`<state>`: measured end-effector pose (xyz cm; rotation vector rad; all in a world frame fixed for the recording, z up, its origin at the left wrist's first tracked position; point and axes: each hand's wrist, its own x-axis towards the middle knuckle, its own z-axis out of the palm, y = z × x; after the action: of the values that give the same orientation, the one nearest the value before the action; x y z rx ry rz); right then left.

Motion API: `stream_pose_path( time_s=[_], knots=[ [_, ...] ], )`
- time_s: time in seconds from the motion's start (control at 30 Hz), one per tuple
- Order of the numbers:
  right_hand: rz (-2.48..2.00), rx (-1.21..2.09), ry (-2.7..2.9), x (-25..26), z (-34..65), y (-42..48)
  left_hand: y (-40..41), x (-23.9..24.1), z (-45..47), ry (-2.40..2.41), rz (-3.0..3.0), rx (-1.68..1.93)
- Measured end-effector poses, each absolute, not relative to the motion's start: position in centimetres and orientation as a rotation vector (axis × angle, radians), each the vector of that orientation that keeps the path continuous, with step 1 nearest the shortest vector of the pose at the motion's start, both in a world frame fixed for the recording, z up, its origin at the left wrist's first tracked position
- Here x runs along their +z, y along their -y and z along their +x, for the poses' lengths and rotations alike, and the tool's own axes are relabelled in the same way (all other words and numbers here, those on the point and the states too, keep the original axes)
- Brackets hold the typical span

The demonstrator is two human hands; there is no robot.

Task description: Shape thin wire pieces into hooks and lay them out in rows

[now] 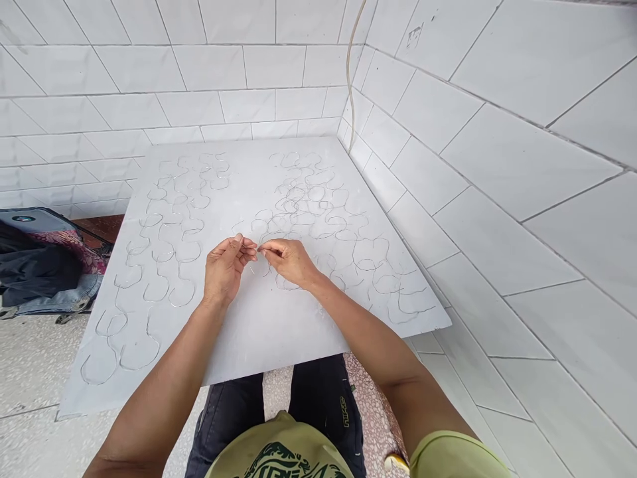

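Note:
Above the middle of a pale board, my left hand [229, 262] is pinched with its palm partly turned up, gripping a thin wire whose short end shows below the fingers. My right hand [288, 260] is closed beside it, back upward, thumb and forefinger pinching the same thin wire. The fingertips of both hands nearly meet, and most of the wire between them is hidden. Left of my hands, several bent wires [182, 292] lie in S-shaped curves in loose columns. To the right, several curved wires [368, 259] overlap in a looser tangle.
The pale board [279, 332] reaches back to a white tiled wall [209, 66], with another tiled wall [488, 172] along its right side. A thin cable [350, 79] hangs in the corner. Dark cloth [37, 262] lies on a folding chair at the left.

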<state>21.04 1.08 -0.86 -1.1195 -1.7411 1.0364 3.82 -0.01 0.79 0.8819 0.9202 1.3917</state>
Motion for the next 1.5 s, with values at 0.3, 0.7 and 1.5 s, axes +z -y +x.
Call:
stream_pose_path(
  time_s=[0.3,0.7,1.5],
  knots=[
    [-1.050,0.779,1.827,-1.1,20.7,-1.1,-0.4,0.9,3.2,-0.880,0.743,1.344],
    [-1.052,0.688,1.885,-1.3,20.6,-1.0,-1.2,0.6,2.4,-0.888,0.668,1.376],
    [-1.063,0.654,1.871,-0.9,21.0,-0.9,-1.3,1.2,1.0,-0.726,0.879,1.210]
  ],
)
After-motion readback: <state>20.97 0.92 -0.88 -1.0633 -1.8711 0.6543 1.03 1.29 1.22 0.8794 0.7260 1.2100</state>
